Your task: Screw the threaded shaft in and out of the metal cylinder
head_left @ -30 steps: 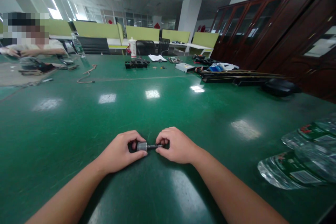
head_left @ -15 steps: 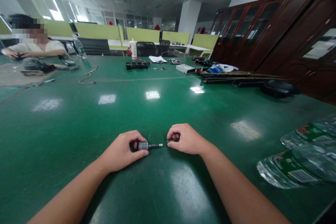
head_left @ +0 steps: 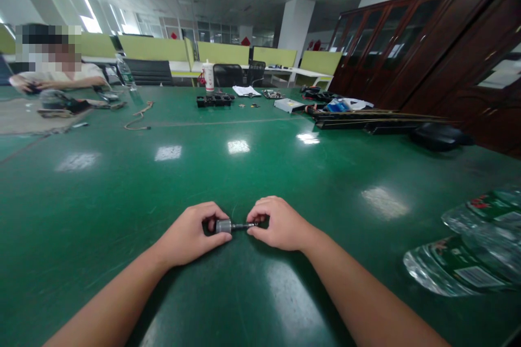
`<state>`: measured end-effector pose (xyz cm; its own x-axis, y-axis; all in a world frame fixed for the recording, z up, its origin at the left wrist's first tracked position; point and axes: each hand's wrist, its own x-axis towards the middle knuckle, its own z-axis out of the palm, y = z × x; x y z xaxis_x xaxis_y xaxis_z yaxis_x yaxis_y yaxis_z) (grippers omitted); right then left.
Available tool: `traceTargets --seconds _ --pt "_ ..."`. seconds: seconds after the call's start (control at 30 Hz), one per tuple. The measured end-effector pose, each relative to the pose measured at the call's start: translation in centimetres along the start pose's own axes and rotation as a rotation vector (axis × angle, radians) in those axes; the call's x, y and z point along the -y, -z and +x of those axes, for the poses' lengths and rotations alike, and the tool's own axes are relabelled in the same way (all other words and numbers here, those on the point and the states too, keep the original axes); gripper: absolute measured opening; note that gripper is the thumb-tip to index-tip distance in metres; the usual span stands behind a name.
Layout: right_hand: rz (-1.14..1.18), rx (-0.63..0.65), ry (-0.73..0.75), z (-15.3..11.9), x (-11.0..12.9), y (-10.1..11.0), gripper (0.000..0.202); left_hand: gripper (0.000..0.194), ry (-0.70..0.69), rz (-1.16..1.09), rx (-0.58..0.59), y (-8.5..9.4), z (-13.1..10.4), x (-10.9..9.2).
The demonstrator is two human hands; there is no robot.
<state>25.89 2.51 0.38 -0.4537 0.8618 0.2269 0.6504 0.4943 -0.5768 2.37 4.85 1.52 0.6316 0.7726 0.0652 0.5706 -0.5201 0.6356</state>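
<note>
My left hand (head_left: 194, 233) is closed around a grey metal cylinder with a thin shaft (head_left: 223, 226), gripping it between thumb and fingers. The cylinder lies level just above or on the green tabletop (head_left: 195, 173), its shaft pointing right. At the shaft's tip my right hand (head_left: 277, 223) pinches a small shiny metal part (head_left: 255, 224). Fingers cover most of that part, so its kind cannot be made out. It touches or surrounds the shaft end; which of the two is hidden.
Large plastic water bottles (head_left: 459, 265) lie at the right. Far back are a black plastic frame (head_left: 215, 100), a white bottle (head_left: 208, 77), a grey metal box (head_left: 288, 105) and long dark rails (head_left: 366, 119). A cord (head_left: 140, 116) lies at back left, near a seated person (head_left: 61, 73).
My right hand has moved left, bringing the small metal part from a short gap away to the shaft's tip. My left hand keeps its grip on the cylinder.
</note>
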Motion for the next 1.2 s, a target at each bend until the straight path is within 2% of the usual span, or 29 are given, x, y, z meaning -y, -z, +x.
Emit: traceTargets --seconds 0.2,0.33,0.53,1.2 --pt "0.063 -0.024 -0.005 0.4 1.4 -1.7 0.022 0.021 -0.018 -0.019 0.021 0.0 0.0 0.2" --pt "0.092 -0.025 -0.014 0.3 1.3 -1.5 0.017 0.021 -0.023 -0.028 0.022 0.1 0.0 0.3" --pt "0.022 -0.046 0.054 0.3 1.3 -1.6 0.008 0.019 -0.014 -0.05 0.021 0.0 0.0 0.4" --pt "-0.018 -0.028 0.059 0.4 1.1 -1.8 0.01 0.019 0.001 -0.026 -0.001 -0.1 0.0 0.4"
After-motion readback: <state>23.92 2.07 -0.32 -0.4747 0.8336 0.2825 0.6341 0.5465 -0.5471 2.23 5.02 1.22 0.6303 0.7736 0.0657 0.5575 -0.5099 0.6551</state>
